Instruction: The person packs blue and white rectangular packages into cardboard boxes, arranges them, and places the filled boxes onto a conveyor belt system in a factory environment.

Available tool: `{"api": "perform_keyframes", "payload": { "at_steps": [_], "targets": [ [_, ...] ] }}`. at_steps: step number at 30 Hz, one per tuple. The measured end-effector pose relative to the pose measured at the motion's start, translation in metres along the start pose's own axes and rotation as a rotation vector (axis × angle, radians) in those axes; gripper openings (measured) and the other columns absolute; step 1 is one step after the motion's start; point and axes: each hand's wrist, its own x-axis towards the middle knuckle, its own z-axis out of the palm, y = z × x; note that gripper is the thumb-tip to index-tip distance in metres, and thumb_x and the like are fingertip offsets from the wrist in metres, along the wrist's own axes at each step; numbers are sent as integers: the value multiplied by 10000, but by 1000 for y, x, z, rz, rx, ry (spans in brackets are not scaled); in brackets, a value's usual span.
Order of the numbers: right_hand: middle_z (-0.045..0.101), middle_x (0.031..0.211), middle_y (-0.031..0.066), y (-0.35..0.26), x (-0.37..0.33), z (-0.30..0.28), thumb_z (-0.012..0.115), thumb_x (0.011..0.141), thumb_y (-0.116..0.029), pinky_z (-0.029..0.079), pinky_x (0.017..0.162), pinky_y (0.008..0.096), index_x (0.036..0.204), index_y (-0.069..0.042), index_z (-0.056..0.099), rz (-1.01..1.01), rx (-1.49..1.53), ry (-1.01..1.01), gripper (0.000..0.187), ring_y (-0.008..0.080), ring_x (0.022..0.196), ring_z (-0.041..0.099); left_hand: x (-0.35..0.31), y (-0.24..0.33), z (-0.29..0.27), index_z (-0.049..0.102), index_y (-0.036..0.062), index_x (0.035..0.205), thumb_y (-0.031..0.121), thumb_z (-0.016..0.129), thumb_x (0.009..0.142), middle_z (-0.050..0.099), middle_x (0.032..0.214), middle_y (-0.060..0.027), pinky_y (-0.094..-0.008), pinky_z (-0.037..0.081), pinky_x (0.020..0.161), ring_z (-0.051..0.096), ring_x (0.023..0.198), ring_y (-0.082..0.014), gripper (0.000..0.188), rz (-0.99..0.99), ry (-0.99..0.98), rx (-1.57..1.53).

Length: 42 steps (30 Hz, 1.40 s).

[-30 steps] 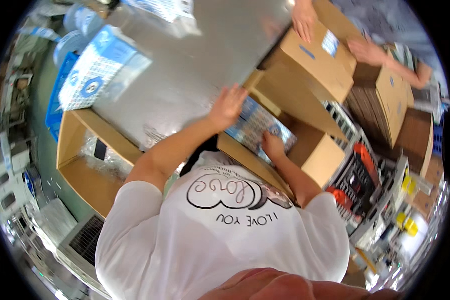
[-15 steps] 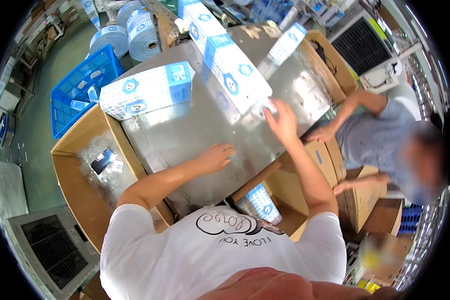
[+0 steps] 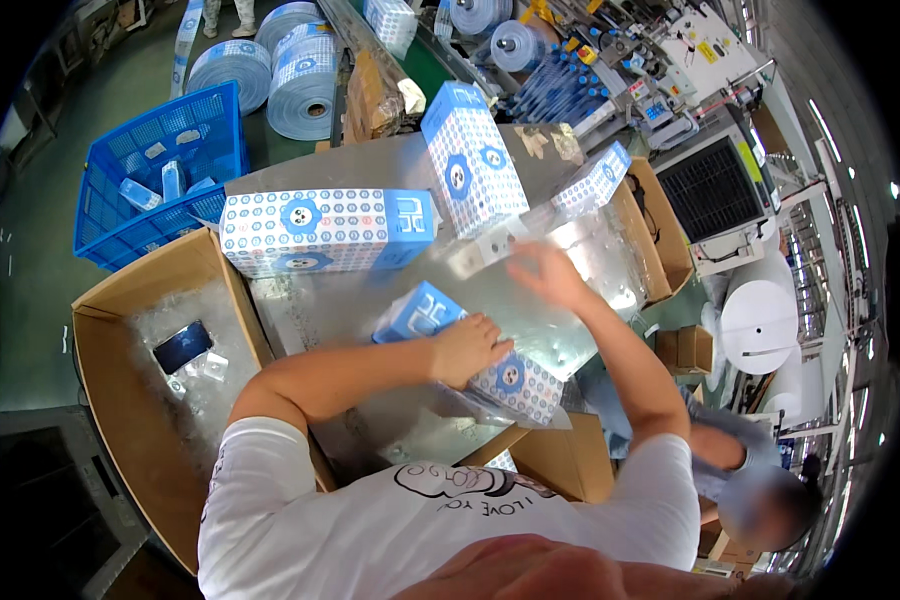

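Near the front of the metal table lies a blue-and-white film-wrapped package (image 3: 530, 388), set at a slant. My left hand (image 3: 470, 350) lies across its top, fingers curled over it. Just beyond, my right hand (image 3: 550, 275) hovers over the tabletop with fingers apart, slightly blurred, holding nothing. A second wrapped package (image 3: 475, 165) points away from me, its near end close to my right fingers. Left of it a long wrapped package (image 3: 320, 230) lies crosswise. Another, smaller-looking package (image 3: 592, 182) lies at the far right of the table (image 3: 350, 300).
An open cardboard box (image 3: 110, 360) at the left holds clear film and a phone (image 3: 182, 345). Behind it stands a blue crate (image 3: 100, 225) by printed film rolls (image 3: 305, 85). An open carton (image 3: 570, 455) is at the front edge. A co-worker (image 3: 720, 440) is at the right.
A package now lies near me under my left hand, which was over bare table. My right hand has left the near end of the long package line. The view has shifted.
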Motion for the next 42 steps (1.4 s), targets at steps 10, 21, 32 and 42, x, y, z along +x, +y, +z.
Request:
{"api": "perform_keyframes", "payload": {
  "at_steps": [10, 21, 32, 42],
  "targets": [
    [458, 1314, 273, 29, -15, 88, 758, 721, -277, 342, 1022, 545, 1431, -127, 423, -13, -444, 461, 798, 456, 1198, 430, -49, 30, -28, 505, 22, 1296, 228, 629, 788, 562, 1086, -105, -383, 371, 997, 527, 1063, -262, 562, -3, 202, 377],
    [519, 1229, 268, 18, -110, 43, 840, 635, -209, 462, 946, 450, 1535, -152, 230, 187, 49, 406, 1088, 420, 1139, 542, 13, 122, -66, 525, 79, 1303, 172, 665, 735, 544, 1079, -111, -435, 346, 1035, 506, 1088, -286, 593, 291, 390, 226],
    [458, 1200, 243, -11, -453, 4, 842, 639, -255, 420, 876, 461, 1508, 10, 175, -195, -130, 581, 1126, 411, 997, 495, 112, 319, 100, 198, 211, 1548, 225, 787, 682, 480, 1274, -224, -510, 398, 975, 456, 1211, -428, 1047, 392, -496, -383],
    [449, 1288, 219, 120, -460, 355, 829, 591, -160, 381, 967, 491, 1534, -271, 268, 655, -86, 327, 1103, 395, 1143, 461, 83, 317, 192, 82, 194, 1576, 354, 646, 835, 203, 1572, -250, -646, 163, 1108, 211, 1445, -431, 945, 402, -828, -39]
  ]
}}
